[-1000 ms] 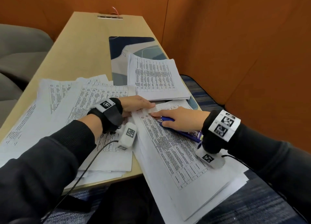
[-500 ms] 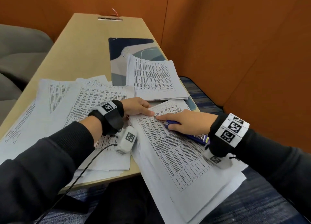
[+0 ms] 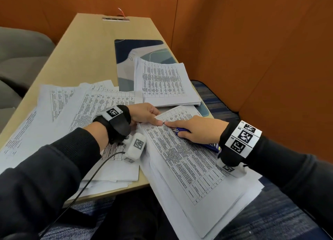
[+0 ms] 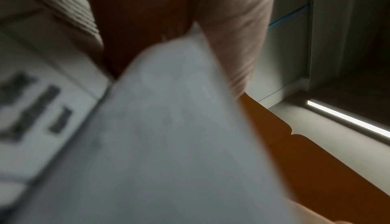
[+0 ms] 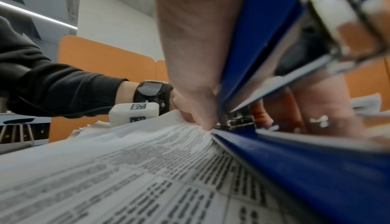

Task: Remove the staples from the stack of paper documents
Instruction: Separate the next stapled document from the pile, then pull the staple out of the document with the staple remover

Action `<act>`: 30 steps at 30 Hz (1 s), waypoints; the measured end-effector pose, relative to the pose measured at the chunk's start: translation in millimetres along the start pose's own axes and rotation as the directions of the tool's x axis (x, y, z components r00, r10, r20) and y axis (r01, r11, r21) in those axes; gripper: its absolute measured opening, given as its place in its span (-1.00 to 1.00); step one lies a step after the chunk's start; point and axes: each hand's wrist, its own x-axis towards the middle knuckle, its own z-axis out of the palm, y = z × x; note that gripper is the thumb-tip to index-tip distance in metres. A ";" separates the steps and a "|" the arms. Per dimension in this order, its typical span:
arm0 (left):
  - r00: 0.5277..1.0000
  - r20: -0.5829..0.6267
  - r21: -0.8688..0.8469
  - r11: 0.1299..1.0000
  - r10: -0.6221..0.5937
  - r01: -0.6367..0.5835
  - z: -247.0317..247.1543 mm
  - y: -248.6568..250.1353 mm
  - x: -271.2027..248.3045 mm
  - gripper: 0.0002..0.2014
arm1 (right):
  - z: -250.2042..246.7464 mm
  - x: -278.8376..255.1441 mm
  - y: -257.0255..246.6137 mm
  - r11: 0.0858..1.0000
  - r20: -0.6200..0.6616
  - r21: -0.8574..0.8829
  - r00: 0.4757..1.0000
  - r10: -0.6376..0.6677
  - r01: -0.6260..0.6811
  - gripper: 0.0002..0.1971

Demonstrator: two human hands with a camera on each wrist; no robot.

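Staples are hard to make out: a tiny dark speck (image 3: 163, 122) between the two fingertips near the top corner of the stapled papers (image 3: 189, 164) may be one, but it is too small to be sure. From the head view, those papers lie under both hands, hanging off the near edge of the table (image 3: 81, 55) toward the lap. The left hand (image 3: 144, 113) has its fingers curled over the top corner of the papers and pins it down. The right hand (image 3: 196, 129) holds a blue stapler (image 3: 183, 131) flat on the page, forefinger stretched toward the corner until it nearly meets the left fingertip. Beyond the hands sits a neat pile of sheets (image 3: 164, 81); left of the left hand lie more loose sheets (image 3: 72, 102).

The left wrist view is blurred: a raised paper corner (image 4: 179, 110) fills it, with a finger (image 4: 232, 35) behind, so the grip is not clear there.

The right wrist view shows fingers curled round the stapler (image 5: 274, 94), whose metal tip rests at the page corner just beside the left hand (image 5: 183, 109).

The step in hand looks like working a staple out of this corner. Next, the metal tip likely has to slip under the staple and lever it up while the left hand keeps the sheets from shifting or tearing.
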 end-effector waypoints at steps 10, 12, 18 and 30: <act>0.997 0.067 -0.076 0.996 0.048 -0.043 1.7 0.7 -7.2 -0.69 | -2.5 16.5 17.6 0.887 0.096 0.456 0.987 -0.129 0.072 -0.55; 0.998 0.049 -0.083 0.996 0.036 -0.032 2.8 3.9 -8.7 -0.72 | -0.7 15.0 15.3 0.933 0.073 0.350 0.990 -0.118 0.085 -0.55; 0.999 -0.012 0.035 0.999 0.036 -0.036 13.7 13.2 -10.0 -0.62 | -0.2 -11.6 -11.0 0.992 -0.106 -0.111 0.992 -0.073 0.061 -0.53; 0.967 -0.082 0.750 0.654 0.240 -0.098 8.5 110.6 -4.4 -0.83 | -26.2 -23.5 20.3 0.999 -0.330 0.014 0.943 -0.035 0.042 -0.52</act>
